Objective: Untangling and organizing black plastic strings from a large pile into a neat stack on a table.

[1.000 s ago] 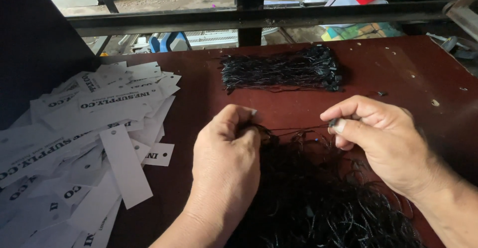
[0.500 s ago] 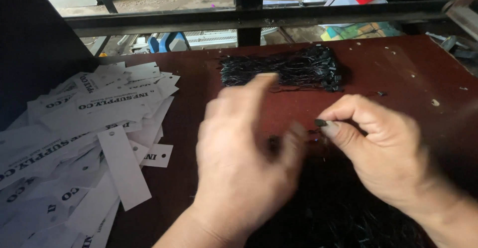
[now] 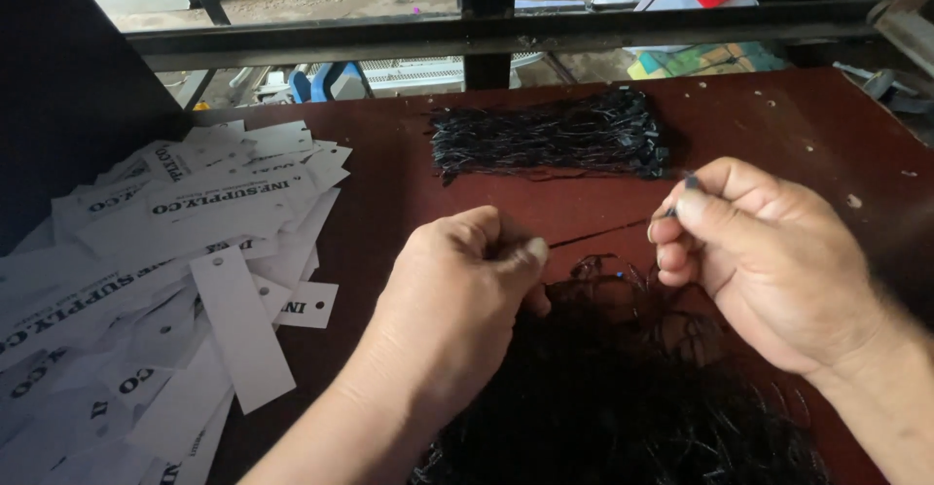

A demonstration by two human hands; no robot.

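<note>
A thin black string [image 3: 598, 235] is stretched taut between my two hands above a dark red table [image 3: 389, 164]. My left hand [image 3: 457, 295] pinches one end between thumb and forefinger. My right hand [image 3: 754, 251] pinches the other end, where a small black fastener shows at the fingertips. Under both hands lies a loose tangled heap of black strings [image 3: 632, 397]. Farther back sits a straightened bundle of black strings [image 3: 550, 135], laid crosswise.
A big pile of white paper tags [image 3: 165, 251] with punched holes covers the table's left side. A dark panel [image 3: 68, 86] stands at far left. Black metal bars [image 3: 486, 28] run behind the table, with clutter beyond them.
My left hand rose from the tangled heap, swept up, then settled back left. My right hand moved right. A single string now runs taut between them.
</note>
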